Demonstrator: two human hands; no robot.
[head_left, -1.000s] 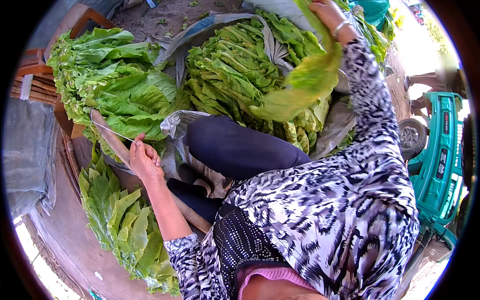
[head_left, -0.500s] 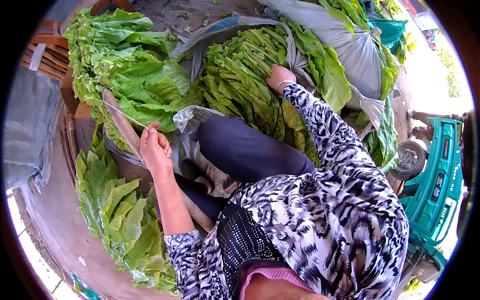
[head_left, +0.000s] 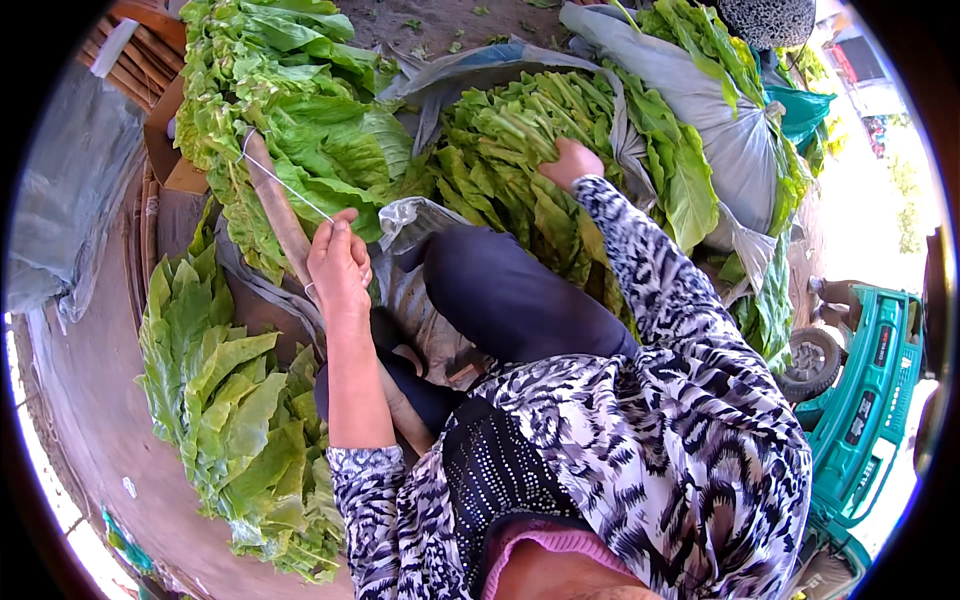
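My left hand is closed on a thin white string that runs taut up to the top of a long wooden stick. The stick lies slanting beside that hand and passes behind my forearm, against a thick bunch of bright green leaves at upper left. My right hand has its fingers curled on leaf stems in a large loose pile, partly wrapped in a pale sheet. My bent knee in dark leggings lies between the hands.
A second leaf bunch lies on the floor at left, near grey plastic, wooden slats and a box. A grey bundle is upper right, beside a speckled round object. A teal vehicle stands far right.
My right hand came down from the upper right, where it held a moving leaf, into the pile. My left hand still holds the string. The whole scene has shifted rightward in the view.
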